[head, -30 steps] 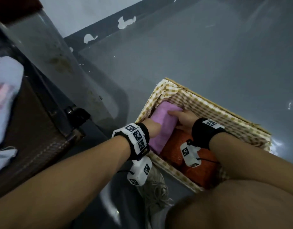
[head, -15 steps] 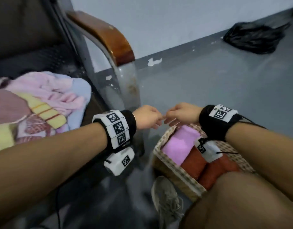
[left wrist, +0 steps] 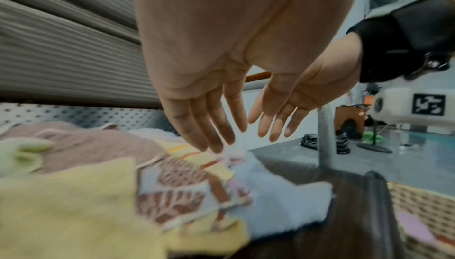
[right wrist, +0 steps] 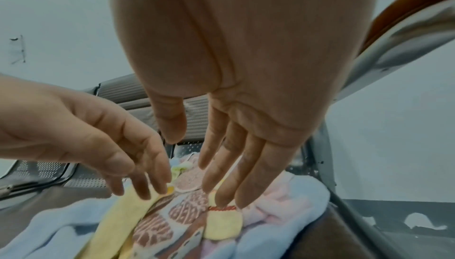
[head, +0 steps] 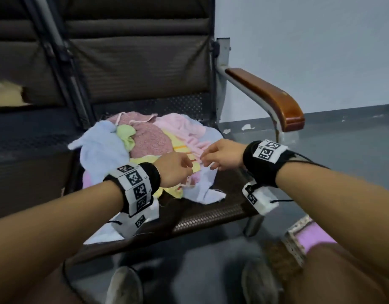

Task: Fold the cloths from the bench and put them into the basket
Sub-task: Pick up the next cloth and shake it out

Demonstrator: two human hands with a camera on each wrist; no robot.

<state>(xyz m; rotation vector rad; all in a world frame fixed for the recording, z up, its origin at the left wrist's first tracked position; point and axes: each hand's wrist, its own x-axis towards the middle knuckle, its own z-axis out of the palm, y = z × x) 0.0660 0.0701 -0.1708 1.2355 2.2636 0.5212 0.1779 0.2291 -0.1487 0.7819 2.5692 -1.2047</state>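
Observation:
A loose pile of cloths (head: 145, 139) lies on the bench seat: light blue, green, dusty pink, pale pink, and a yellow cloth with a brown pattern (left wrist: 172, 195) on the near side. My left hand (head: 182, 170) and right hand (head: 213, 157) hover side by side over the yellow cloth (right wrist: 221, 222). Their fingers are straight and point down at it. The fingertips (right wrist: 221, 199) are at its edge and hold nothing. The wicker basket (head: 294, 244) stands on the floor at the lower right, with a folded purple cloth (head: 316, 238) inside.
The bench has a dark perforated seat (head: 211, 216), a padded backrest (head: 134, 62) and a brown wooden armrest (head: 266, 95) on the right. My shoes (head: 123, 286) and knees are at the bottom edge. Grey floor (head: 342, 150) stretches to the right.
Both hands have left the basket, where they were on the purple cloth, and have risen leftward to the pile on the bench. The view has swung from the basket to the bench.

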